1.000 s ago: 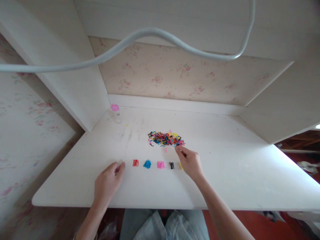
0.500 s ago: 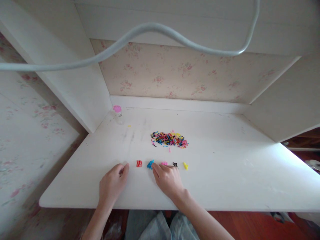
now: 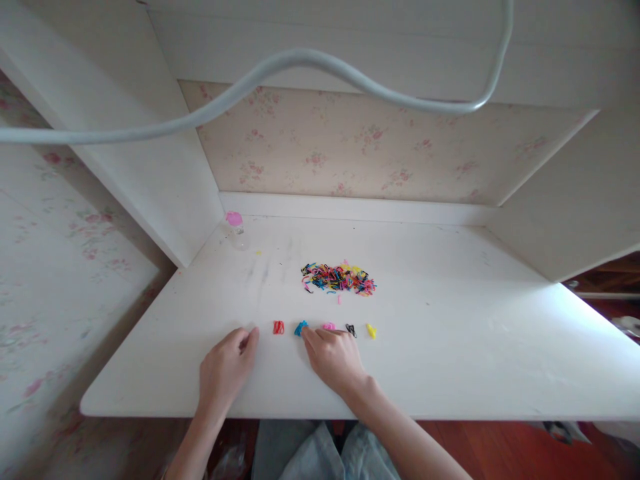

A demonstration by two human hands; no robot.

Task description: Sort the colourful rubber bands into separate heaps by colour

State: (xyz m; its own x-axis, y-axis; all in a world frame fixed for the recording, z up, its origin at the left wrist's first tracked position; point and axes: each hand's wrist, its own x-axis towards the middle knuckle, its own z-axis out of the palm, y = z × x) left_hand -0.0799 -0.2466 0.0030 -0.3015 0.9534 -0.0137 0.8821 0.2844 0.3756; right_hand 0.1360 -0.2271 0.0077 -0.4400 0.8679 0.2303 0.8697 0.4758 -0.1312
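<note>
And here's the right hand (image 3: pixel 334 357), palm down over the white table (image 3: pixel 450 347), fingertips right at the near edge of the blue pile (image 3: pixel 301 327)! The fingers bunch closely, but whether they pinch a band, I cannot tell from here. Over to the left hand (image 3: pixel 227 363), resting loosely curled on the tabletop, its thumb side facing the red pile (image 3: pixel 279 327) with bare surface between; anything inside that curl is hidden.

What a line-up: 5 little piles in 1 row, running left to right as red, blue, the pink pile (image 3: pixel 329 327), the black pile (image 3: pixel 351 330) and the yellow pile (image 3: pixel 371 331). The right hand partly covers pink and sits just beside black. Beyond the row spreads the big mixed heap (image 3: pixel 337 278) of coloured bands, with 1 pink band (image 3: pixel 339 300) lying alone just in front. Far back on the left stands a clear bottle (image 3: pixel 240 240) with a pink top (image 3: pixel 234 218).
</note>
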